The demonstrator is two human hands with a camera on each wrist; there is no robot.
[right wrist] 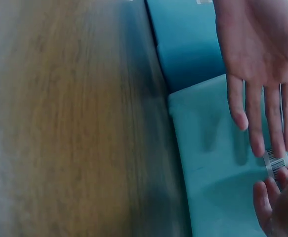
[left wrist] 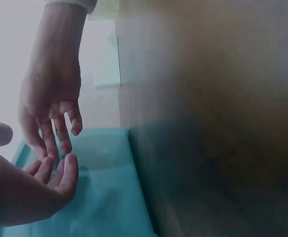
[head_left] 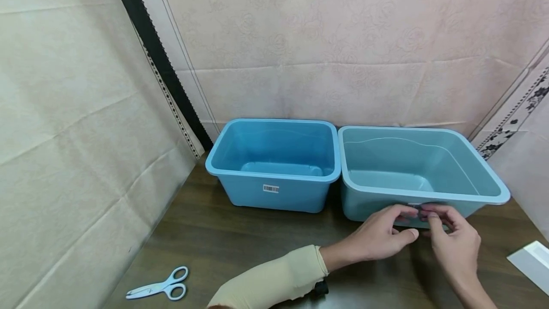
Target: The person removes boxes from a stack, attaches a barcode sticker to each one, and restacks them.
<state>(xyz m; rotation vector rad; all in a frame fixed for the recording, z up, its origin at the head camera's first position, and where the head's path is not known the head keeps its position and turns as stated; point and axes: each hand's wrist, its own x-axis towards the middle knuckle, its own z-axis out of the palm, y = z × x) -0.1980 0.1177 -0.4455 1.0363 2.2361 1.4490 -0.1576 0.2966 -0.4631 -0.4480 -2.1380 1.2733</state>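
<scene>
Both hands are at the front wall of the right-hand teal tub. Coming from the left, my left hand has nearly straight fingers, with the tips by a white barcode label on that wall. My right hand faces it, fingers loosely bent, fingertips close to those of the left. A small dark patch shows between the fingertips in the head view; what it is cannot be made out. Neither hand visibly grips anything.
A blue tub with its own barcode sticker stands beside the teal one. Light blue scissors lie on the wooden table at the front left. A white flat-sided object sits at the right edge. Pale cloth hangs behind.
</scene>
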